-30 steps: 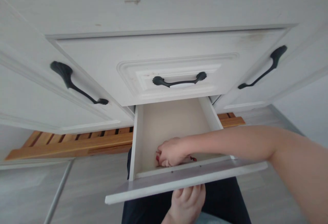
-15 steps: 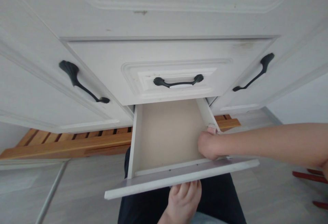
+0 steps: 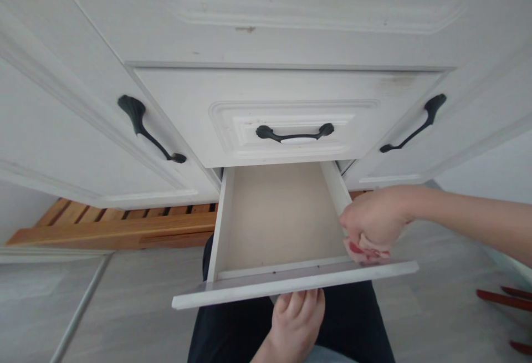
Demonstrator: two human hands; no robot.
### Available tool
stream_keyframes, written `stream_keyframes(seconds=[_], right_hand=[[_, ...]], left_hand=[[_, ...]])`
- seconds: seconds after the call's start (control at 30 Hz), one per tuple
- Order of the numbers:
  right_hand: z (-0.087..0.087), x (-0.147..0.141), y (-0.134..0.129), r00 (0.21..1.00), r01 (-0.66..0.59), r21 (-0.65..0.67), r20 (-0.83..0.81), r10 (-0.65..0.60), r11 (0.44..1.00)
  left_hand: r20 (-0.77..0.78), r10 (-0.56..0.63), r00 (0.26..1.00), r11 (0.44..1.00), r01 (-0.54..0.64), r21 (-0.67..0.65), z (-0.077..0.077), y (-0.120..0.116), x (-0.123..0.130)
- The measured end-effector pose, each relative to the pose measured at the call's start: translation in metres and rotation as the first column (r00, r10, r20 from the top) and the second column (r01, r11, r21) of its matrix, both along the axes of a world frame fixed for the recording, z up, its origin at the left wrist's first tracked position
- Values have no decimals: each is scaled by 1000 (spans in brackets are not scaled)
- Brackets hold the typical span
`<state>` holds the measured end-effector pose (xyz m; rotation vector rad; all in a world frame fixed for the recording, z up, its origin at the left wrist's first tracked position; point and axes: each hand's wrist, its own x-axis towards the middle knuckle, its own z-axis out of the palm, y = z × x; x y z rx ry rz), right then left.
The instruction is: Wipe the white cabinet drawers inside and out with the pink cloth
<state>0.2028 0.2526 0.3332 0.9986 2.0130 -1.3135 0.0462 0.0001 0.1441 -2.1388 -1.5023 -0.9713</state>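
A white drawer is pulled out, its pale floor bare. My right hand is closed on a pink cloth, at the outer side of the drawer's right wall near the front corner. The cloth is bunched below the fingers and touches the front panel's inner face. Below the panel's edge, my left hand has its fingers curled against the outside of the drawer front. The fingertips and whatever part they grip there are hidden.
A shut drawer with a dark handle lies just above. Cabinet doors with dark handles, left and right, flank it. Wooden slats run underneath at left. My dark-trousered legs are under the drawer. Red pieces show at right.
My right hand has lifted from inside the drawer's right wall to its outer side, bringing the pink cloth to the front corner. My left hand stays at the drawer front. The view has shifted slightly.
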Motion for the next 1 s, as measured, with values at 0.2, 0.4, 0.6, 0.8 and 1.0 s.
stream_keyframes(seconds=[0.2, 0.4, 0.6, 0.8, 1.0], right_hand=[[12, -85, -24, 852, -103, -136, -523, 17, 985], [-54, -193, -75, 559, -75, -109, -828, -49, 991], [-78, -237, -105, 628, -234, -329, -769, -116, 915], [-75, -233, -94, 657, -369, -665, -681, -324, 650], [-83, -202, -89, 764, -267, -818, -502, -405, 510]], left_hand=[[-19, -14, 1000, 1000, 14, -19, -6, -4, -1], [-76, -29, 997, 999, 27, -37, -7, -7, -7], [-57, -52, 997, 998, 50, -33, -6, -6, -8], [-86, -55, 995, 998, 52, -34, -2, -5, -9], [-134, -58, 989, 996, 49, -69, -4, -6, -11]])
